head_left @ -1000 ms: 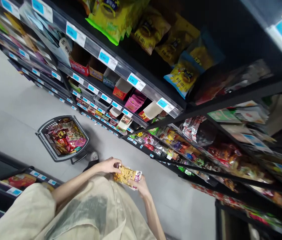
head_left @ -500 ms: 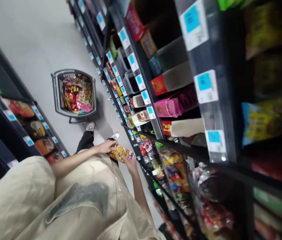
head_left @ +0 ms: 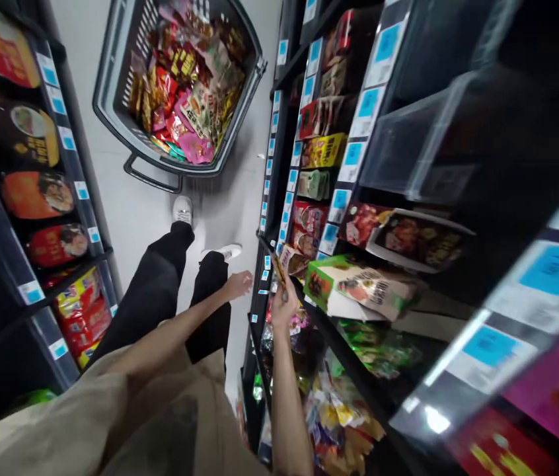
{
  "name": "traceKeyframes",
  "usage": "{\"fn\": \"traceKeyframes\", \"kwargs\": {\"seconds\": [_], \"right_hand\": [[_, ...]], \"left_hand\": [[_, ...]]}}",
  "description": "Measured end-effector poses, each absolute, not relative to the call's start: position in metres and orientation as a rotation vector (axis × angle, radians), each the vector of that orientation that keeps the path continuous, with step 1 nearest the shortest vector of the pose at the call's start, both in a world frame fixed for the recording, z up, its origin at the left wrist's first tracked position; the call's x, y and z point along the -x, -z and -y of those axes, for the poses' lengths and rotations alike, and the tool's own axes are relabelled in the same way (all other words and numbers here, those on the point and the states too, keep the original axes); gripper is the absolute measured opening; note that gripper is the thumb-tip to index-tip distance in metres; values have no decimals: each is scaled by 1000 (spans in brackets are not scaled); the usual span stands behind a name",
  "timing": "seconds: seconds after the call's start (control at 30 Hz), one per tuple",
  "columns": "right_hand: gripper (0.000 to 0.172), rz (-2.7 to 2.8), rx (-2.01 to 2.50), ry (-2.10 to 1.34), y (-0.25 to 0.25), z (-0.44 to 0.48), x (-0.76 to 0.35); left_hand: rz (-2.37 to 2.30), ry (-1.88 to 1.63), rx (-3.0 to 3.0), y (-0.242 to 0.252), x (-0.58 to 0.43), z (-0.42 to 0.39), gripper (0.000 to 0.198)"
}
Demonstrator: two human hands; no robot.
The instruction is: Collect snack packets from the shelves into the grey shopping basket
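Observation:
My right hand (head_left: 284, 305) grips a small golden snack packet (head_left: 280, 270), which now shows almost edge-on. It reaches to the shelf on the right, and the packet's far end is beside the shelf's front edge and other packs. Whether the packet touches the shelf, I cannot tell. My left hand (head_left: 238, 285) hangs over the floor to the left of it, its fingers loosely bent and apart, with nothing visible in them. Just behind the packet lies a pale pack with red (head_left: 294, 260) on the shelf.
A grey shopping basket (head_left: 111, 109) full of snack packets stands on the floor ahead of my shoes. An opened green-and-white carton (head_left: 359, 285) juts from the right shelf. Clear plastic bins (head_left: 403, 152) sit higher up. Bowl-shaped packs (head_left: 36, 195) line the left shelf.
My left hand has let go of the packet and moved apart from it. My right hand has carried the packet to the right-hand shelf and turned it edge-on. The view has moved nearer the basket.

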State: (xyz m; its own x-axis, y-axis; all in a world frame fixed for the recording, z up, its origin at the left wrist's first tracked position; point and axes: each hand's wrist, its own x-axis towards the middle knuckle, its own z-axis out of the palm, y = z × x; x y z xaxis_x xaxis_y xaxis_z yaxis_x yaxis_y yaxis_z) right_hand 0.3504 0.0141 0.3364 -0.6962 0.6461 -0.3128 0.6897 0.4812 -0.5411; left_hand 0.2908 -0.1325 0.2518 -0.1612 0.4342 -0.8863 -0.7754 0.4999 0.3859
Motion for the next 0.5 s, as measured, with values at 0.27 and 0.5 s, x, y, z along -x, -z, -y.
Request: {"fn": "traceKeyframes", "kwargs": {"seconds": [0.27,0.5], "right_hand": [[64,-2549,-1725,304,-297,-31,-373],[70,-2415,-1862,209,-283,-22,-377]], "left_hand": [[-1564,-1033,0,-212,-273,28,18],[-1688,-826,-201,-225,-259,-17,45]]}}
